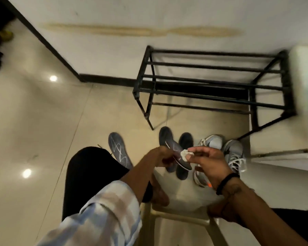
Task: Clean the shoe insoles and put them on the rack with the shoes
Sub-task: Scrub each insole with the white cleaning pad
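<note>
Glossy beige tiled floor (43, 121), pale wall with dark skirting. A black metal shoe rack (212, 86) stands against the wall. On the floor before it: three dark insoles, one chalk-marked (118, 150), and a pair of grey sneakers (233, 153). The left hand (161, 157) grips a fourth insole (176, 153), tilted. The right hand (210, 162) pinches a crumpled white wipe (185, 154) in its fingertips, touching that insole's upper face.

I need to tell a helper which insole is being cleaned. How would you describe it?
Look in front of the black rack, above the grey shoes. The insole is the only one off the floor, gripped by the left hand, with a white wad on it.
</note>
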`<state>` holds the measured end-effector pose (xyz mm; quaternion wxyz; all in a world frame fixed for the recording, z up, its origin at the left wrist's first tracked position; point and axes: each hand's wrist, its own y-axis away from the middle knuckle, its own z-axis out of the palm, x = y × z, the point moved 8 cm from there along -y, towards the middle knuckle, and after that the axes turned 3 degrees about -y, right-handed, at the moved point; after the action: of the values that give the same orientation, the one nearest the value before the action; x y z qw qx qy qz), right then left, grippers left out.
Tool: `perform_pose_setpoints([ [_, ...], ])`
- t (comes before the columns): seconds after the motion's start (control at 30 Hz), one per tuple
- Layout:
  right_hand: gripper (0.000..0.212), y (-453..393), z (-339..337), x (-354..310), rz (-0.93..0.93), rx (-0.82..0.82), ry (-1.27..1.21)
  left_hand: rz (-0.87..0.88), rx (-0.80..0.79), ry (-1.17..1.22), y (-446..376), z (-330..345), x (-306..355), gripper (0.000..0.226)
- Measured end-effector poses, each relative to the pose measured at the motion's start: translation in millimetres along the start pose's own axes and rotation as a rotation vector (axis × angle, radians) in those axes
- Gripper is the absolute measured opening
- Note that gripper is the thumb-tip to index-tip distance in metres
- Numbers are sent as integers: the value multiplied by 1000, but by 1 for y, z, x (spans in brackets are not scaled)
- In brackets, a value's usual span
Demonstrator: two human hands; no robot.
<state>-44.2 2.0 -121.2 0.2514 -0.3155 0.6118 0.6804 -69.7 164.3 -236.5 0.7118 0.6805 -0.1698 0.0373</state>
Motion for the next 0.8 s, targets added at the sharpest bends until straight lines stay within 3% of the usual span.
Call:
perform_pose_setpoints([
  [0.17, 26, 51, -40, -52, -203, 85, -118, 359, -169, -164, 110, 46, 55, 18],
  [0.3, 70, 101, -64, -97, -415, 53, -220, 666, -166, -244, 215, 86, 76, 20],
  [0.43, 39, 165, -65, -121, -558, -75, -131, 830, -158, -189, 291, 112, 56, 40],
  [0.5, 29, 193, -59, -116, -611, -145, -27, 904, -155, 72, 311, 112, 44, 45],
  [0.63, 25, 220, -39, -79, -558, -271, 69, 756, -382, 736, 296, 113, 13, 105],
  [0.8, 23, 226, -20, -58, -472, -313, 178, 629, -438, 879, 274, 117, -13, 107],
])
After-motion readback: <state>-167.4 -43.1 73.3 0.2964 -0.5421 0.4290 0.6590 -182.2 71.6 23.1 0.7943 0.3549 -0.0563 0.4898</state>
